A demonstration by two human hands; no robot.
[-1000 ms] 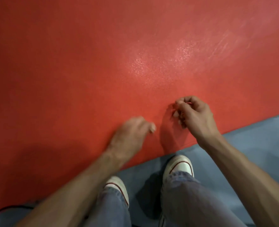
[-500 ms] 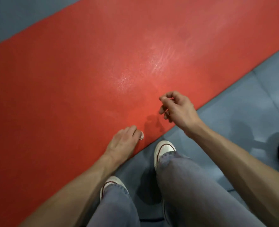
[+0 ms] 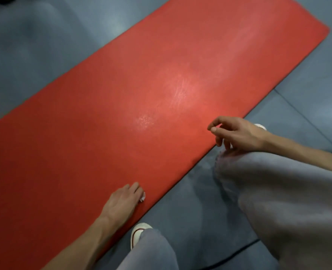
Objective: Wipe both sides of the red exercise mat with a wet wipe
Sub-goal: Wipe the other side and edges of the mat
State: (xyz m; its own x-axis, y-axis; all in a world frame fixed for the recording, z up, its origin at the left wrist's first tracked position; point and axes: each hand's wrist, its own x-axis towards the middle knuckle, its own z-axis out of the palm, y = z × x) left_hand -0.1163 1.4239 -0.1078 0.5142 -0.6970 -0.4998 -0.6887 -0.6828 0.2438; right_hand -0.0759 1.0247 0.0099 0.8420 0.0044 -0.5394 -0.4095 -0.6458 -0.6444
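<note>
The red exercise mat [image 3: 122,114] lies flat on the grey floor and runs from lower left to upper right, with wet sheen near its middle. My left hand [image 3: 122,201] rests on the mat close to its near edge. Its fingers are curled over a small white wet wipe [image 3: 142,197], of which only a corner shows at the fingertips. My right hand [image 3: 237,133] hovers over the mat's near edge, just above my right knee. Its fingers hang loosely curled and hold nothing that I can see.
My legs in grey jeans [image 3: 278,191] and a white shoe [image 3: 138,233] stand on the grey floor [image 3: 190,201] beside the mat's near edge. A thin dark cable [image 3: 237,252] crosses the floor at the bottom. A dark object sits at the top left corner.
The view has pulled back, so the mat's far end and more floor show. My left hand with the wipe has slid toward the near edge. My right hand has lifted off the mat.
</note>
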